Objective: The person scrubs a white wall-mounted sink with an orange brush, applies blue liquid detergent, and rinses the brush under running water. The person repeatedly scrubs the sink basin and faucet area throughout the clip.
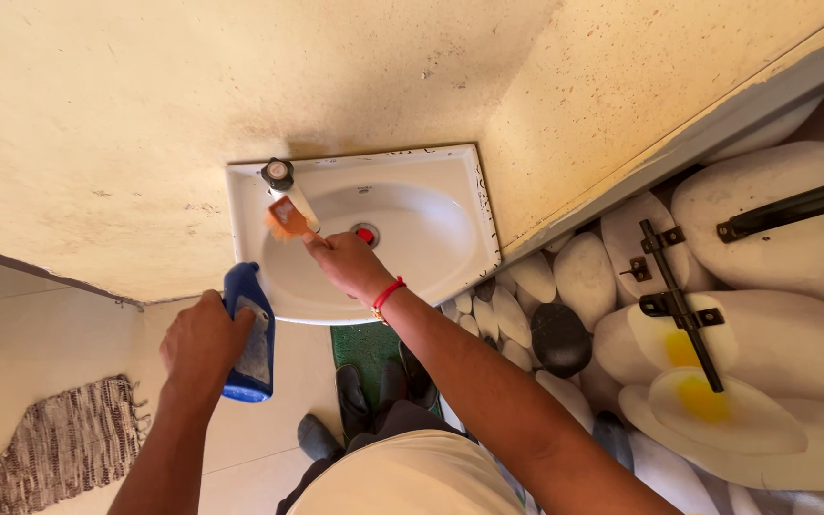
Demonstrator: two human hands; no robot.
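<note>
Both hands busy: right hand (347, 262) gripping orange brush (285, 219) by tap (278, 175), left hand (204, 345) wrapped round blue bottle (250, 334). I'd keep bristles flat on sink (431, 238) w/ short strokes.

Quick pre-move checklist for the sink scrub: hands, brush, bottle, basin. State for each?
1. Right hand grips the orange brush: ok.
2. Brush bristles on the basin by the tap: ok.
3. Left hand holds the blue bottle upright: ok.
4. Bottle cap shut: cannot tell.
5. Sink bowl free of loose items: ok.
6. Water running: cannot tell.
</note>
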